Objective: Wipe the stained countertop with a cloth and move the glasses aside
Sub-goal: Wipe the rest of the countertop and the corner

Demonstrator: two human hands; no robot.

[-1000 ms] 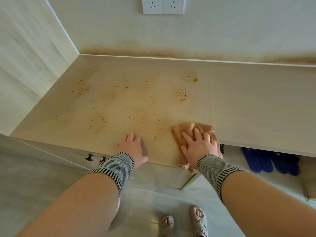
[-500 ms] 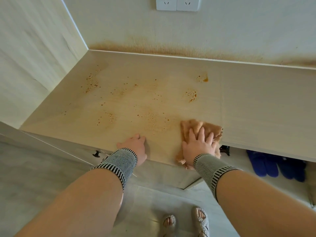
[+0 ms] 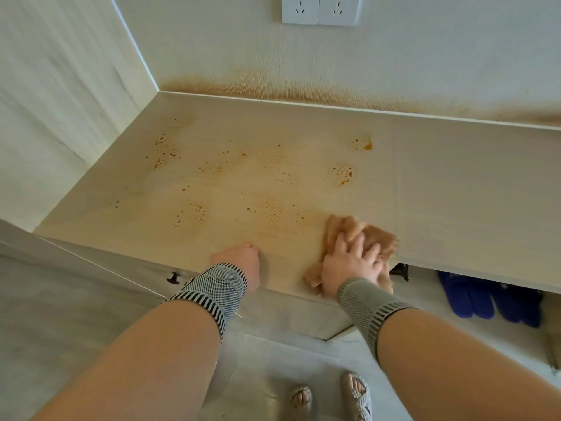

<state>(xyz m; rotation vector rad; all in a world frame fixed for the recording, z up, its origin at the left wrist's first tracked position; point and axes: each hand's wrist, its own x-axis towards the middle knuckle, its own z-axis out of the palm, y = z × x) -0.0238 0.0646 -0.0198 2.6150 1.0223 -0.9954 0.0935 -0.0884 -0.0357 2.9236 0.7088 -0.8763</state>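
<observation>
A pale countertop (image 3: 455, 189) carries orange-brown stains (image 3: 270, 208) spattered across its left and middle. A crumpled tan cloth (image 3: 379, 235) lies at the front edge, partly hanging over it. My right hand (image 3: 352, 265) presses down on the cloth with fingers spread. To its left, my left hand (image 3: 243, 262) rests on the counter's front edge with its fingers curled under, holding nothing. Both wrists wear knitted striped bands. No glasses are in view.
Walls close the counter at the left and back; the back wall has a brown stain band (image 3: 303, 92) and two sockets (image 3: 318, 9). Blue slippers (image 3: 485, 299) sit in an opening under the counter at right. My sandalled feet (image 3: 331, 396) stand on the grey floor.
My right hand has slid the cloth slightly right along the front edge. My left hand's fingers have curled in from lying flat. The view has tilted a little.
</observation>
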